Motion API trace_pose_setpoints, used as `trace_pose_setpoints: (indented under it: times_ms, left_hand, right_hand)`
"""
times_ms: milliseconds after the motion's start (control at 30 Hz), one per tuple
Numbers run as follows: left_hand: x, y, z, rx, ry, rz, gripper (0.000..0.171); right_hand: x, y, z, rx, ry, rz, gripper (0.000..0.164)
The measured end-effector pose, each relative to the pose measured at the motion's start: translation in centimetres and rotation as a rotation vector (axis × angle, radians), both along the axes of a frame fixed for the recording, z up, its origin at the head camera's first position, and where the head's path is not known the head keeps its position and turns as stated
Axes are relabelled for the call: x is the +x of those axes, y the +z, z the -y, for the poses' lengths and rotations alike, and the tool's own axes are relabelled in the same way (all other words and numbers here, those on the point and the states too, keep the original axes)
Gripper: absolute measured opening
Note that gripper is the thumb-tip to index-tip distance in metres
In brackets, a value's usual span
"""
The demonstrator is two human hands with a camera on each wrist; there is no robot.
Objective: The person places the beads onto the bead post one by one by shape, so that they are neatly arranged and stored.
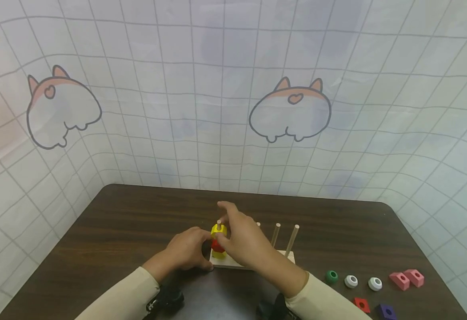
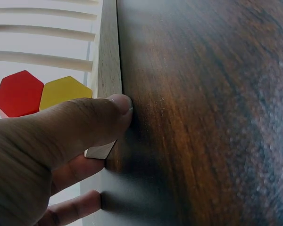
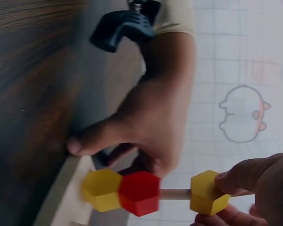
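A wooden peg board [image 1: 231, 263] with several upright dowels lies on the dark table. On its leftmost peg [image 3: 174, 194], a yellow hexagonal block [image 3: 102, 190] sits at the bottom with a red hexagonal block [image 3: 139, 193] directly above it. Higher on that same peg is another yellow hexagonal block [image 3: 207, 193], apart from the red one. My right hand [image 1: 249, 238] pinches this upper block between thumb and fingers. At the board's left end, my left hand [image 1: 187, 249] grips the base, its thumb [image 2: 108, 110] against the front edge.
To the right on the table lie a green bead [image 1: 331, 277], two white beads [image 1: 351, 281], two pink blocks [image 1: 400, 281], a red square block [image 1: 361, 305] and a purple block [image 1: 387, 312]. Behind the table [image 1: 137, 209] hangs a white grid-patterned cloth [image 1: 177, 111].
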State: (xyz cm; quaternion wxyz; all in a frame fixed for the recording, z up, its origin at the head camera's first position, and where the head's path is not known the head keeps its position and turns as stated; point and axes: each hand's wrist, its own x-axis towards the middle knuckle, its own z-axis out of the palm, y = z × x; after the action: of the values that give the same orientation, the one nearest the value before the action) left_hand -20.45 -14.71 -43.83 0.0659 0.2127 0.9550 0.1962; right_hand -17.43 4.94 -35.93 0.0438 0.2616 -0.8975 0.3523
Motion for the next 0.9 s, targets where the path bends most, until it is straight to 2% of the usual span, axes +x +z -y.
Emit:
trace_pose_setpoints:
  times_ms: [133,300,433,600,733,900]
  left_hand:
    - [0.0,0.0,-0.1,0.002,-0.001,0.001,0.060]
    - [-0.1,0.0,-0.3,-0.009,0.011,0.010,0.060]
    - [0.0,0.0,-0.3,-0.013,0.008,0.006,0.060]
    - [0.1,0.0,-0.2,0.002,-0.012,-0.008,0.060]
    - [0.0,-0.1,-0.1,0.004,-0.014,-0.016,0.060]
    - [0.0,-0.2,0.0,0.008,-0.020,-0.027,0.057]
  right_hand:
    - [0.1,-1.1,-0.1,-0.051,-0.030,-0.022,0.080]
    - [0.4,-2.2,-0.2,-0.159,-0.077,0.020,0.100]
    - [0.5,-3.2,-0.1,-0.219,-0.089,0.022,0.109]
    - [0.5,-4.4,0.0,-0.244,-0.110,0.022,0.114]
    - [0.6,-4.7,0.1,-0.257,-0.105,0.024,0.113]
    - [1.3,-4.3,-0.3,-0.185,-0.099,0.034,0.111]
